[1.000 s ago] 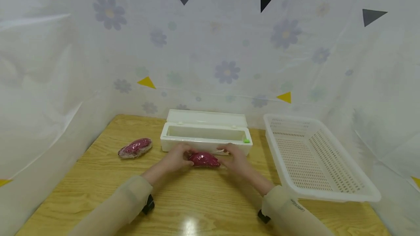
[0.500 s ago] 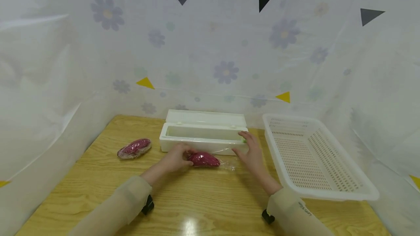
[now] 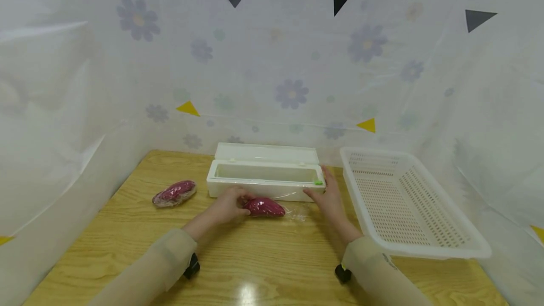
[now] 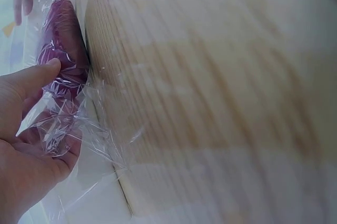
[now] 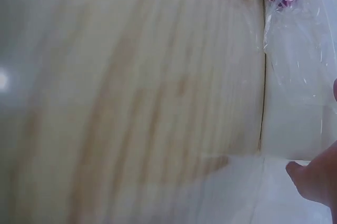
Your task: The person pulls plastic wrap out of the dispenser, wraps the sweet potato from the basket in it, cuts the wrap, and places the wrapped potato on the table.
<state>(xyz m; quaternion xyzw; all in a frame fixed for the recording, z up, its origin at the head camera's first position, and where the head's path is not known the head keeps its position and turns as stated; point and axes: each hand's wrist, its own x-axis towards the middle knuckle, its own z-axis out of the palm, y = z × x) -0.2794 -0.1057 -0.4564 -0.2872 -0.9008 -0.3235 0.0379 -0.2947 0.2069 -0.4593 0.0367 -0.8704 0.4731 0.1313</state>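
Observation:
A reddish-purple sweet potato [image 3: 265,207] lies on the table, partly covered in clear plastic wrap [image 3: 299,212]. My left hand [image 3: 229,205] holds its left end; in the left wrist view the thumb [image 4: 37,76] lies on it and the other fingers curl into crumpled film. Just behind stands a white cling film dispenser [image 3: 246,188], lid [image 3: 267,153] raised, with a green slider [image 3: 318,182] at its right. My right hand [image 3: 331,199] grips the dispenser's right end, thumb at the front and fingers along the side. Film stretches between sweet potato and dispenser.
A second wrapped sweet potato [image 3: 175,193] lies to the left on the wooden table [image 3: 255,259]. At the right stands a white perforated plastic basket [image 3: 369,216]. A patterned white sheet [image 3: 238,60] hangs behind and at the sides.
My right hand has left the sweet potato's right end, moved right past the slider and come down around the dispenser's right end. The left hand stays where it was.

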